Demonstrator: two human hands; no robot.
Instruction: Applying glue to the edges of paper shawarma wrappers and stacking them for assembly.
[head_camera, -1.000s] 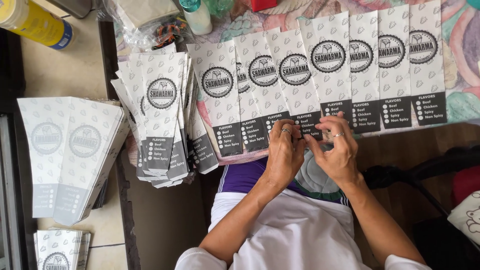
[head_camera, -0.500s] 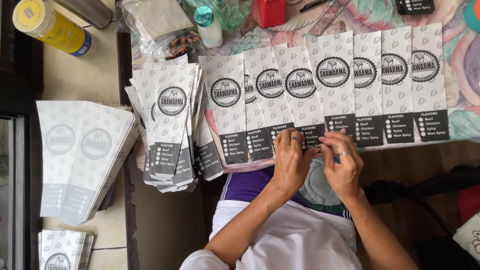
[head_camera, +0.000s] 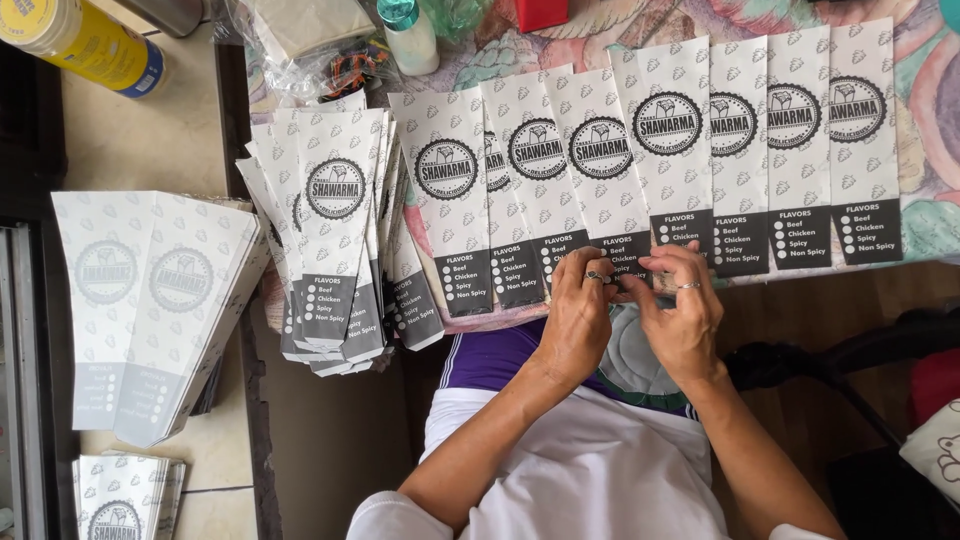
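A row of long white printed paper sleeves with round black logos and dark lower bands lies overlapped along the table's near edge. My left hand and my right hand meet at the bottom end of a middle sleeve, fingertips pinching its dark band from both sides. Both hands wear rings. What the fingertips grip is partly hidden beneath them.
A fanned stack of the same sleeves lies left of the row. Face-down sleeves rest on a side counter, more below. A yellow can, a small bottle and a plastic bag sit at the back.
The view has shifted slightly, so the sleeves sit lower in frame. My hands stay together at the sleeve's lower end, fingers working there with little movement.
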